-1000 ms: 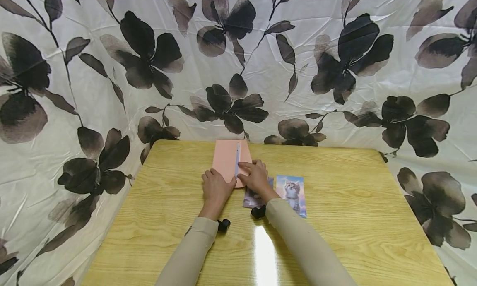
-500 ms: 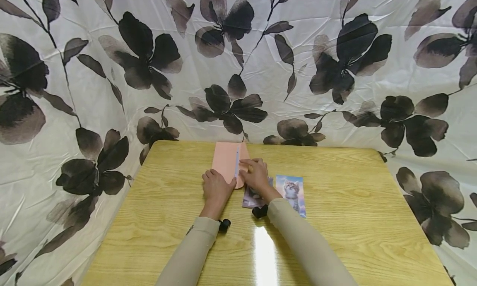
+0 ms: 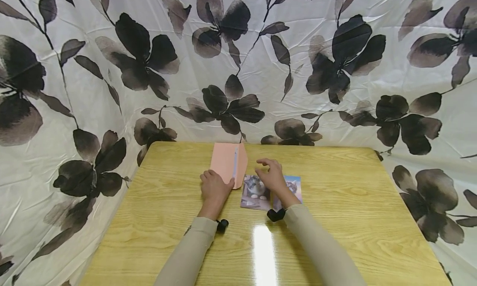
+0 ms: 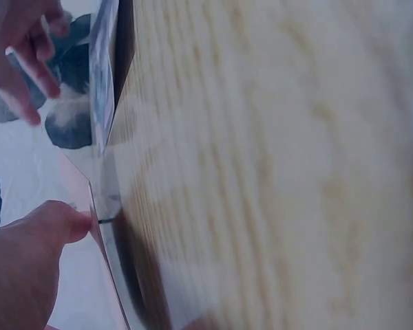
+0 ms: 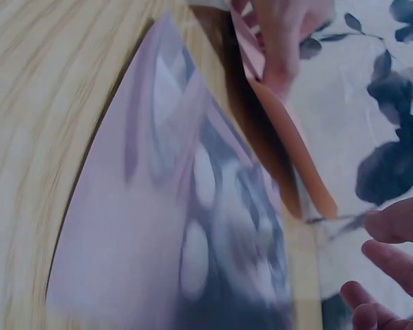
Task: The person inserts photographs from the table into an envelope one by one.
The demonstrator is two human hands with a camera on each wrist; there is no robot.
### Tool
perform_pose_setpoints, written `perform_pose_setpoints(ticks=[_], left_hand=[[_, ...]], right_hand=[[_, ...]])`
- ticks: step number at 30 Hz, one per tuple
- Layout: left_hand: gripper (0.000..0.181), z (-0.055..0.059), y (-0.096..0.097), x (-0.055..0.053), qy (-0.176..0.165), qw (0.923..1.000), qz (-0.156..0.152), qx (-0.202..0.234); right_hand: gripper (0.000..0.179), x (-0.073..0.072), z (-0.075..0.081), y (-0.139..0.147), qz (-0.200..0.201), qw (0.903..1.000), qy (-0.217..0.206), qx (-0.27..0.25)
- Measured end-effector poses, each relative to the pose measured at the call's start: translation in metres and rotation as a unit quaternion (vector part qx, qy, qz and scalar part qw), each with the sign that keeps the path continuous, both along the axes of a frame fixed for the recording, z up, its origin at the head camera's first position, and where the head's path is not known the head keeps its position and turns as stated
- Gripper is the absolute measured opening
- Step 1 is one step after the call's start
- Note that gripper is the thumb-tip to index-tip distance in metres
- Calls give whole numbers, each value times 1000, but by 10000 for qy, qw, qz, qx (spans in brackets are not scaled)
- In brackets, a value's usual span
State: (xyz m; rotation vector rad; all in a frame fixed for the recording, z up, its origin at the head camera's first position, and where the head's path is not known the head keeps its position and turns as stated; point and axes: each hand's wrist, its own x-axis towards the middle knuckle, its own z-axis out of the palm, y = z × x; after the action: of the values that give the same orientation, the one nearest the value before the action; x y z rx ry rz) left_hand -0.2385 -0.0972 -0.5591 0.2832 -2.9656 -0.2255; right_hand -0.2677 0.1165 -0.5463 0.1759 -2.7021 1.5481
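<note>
A pink envelope (image 3: 222,157) lies at the table's far edge, its pointed flap to the right and a narrow light-blue strip (image 3: 235,162) along it. My left hand (image 3: 215,190) holds its near left part, fingers at the side and thumb on the near edge. In the right wrist view the envelope's edge (image 5: 296,137) stands a little off the table. My right hand (image 3: 273,176) hovers with loosely bent fingers, holding nothing. Below it lies a card with a grey-and-white kitten (image 3: 255,199). A second kitten card (image 3: 296,181), blue and pink, is partly covered by the right wrist.
The wood-grain table (image 3: 167,236) reaches back to a white curtain (image 3: 290,13) with dark flowers. Small black cameras sit at the left wrist (image 3: 222,226) and right wrist (image 3: 275,215). A bright light reflection (image 3: 263,253) shows on the near tabletop.
My right hand has come away from the envelope's flap and moved right, over the cards, uncovering the grey kitten card. My left hand has stayed on the envelope.
</note>
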Motion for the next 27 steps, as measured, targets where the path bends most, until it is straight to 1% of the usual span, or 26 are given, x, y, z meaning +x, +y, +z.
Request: perform_pose_setpoints(ticks=[6, 12, 19, 23, 27], left_hand=[[97, 1, -1, 1, 53, 9999, -64, 73], [97, 0, -2, 2, 113, 9998, -31, 165], [94, -2, -3, 2, 345, 9991, -92, 242], [93, -1, -3, 3, 376, 9991, -134, 159], [94, 0, -3, 4, 416, 9989, -129, 160]], right_hand=[[42, 10, 3, 30, -129, 9998, -100, 81], [43, 23, 4, 55, -337, 9988, -113, 346], [47, 45, 2, 82, -547, 9966, -207, 582], [48, 58, -1, 95, -737, 9941, -248, 761], [51, 71, -5, 103, -967, 9895, -383, 1002]])
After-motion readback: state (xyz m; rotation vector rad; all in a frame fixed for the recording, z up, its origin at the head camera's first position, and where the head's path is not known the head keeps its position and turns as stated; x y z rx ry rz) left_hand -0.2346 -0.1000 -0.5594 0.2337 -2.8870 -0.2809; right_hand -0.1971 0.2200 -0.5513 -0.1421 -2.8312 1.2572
